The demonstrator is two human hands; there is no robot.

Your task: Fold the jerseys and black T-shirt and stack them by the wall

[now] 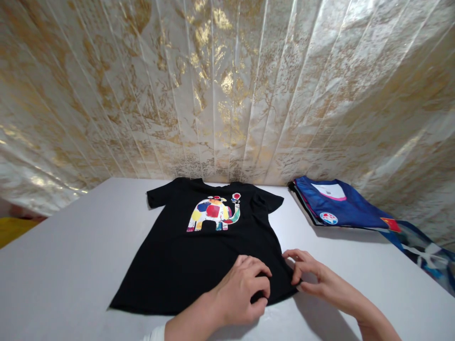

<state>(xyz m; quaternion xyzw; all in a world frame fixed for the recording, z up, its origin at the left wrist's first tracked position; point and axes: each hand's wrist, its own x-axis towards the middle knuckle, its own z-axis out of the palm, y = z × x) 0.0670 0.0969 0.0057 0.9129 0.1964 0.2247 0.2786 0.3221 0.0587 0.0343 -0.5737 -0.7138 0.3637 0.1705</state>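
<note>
A black T-shirt (185, 258) lies flat and face up on the white table (64, 265), its front printed with a many-coloured elephant (213, 213). My left hand (241, 289) rests on the shirt's lower right hem with its fingers curled and pinching the fabric. My right hand (313, 274) is at the hem's right corner, fingertips pressed together on the black cloth edge.
A folded blue garment (337, 203) with a white and pink collar lies at the table's back right, with more blue patterned cloth (423, 246) beside it. A gold and white wrinkled curtain (227, 85) hangs behind the table.
</note>
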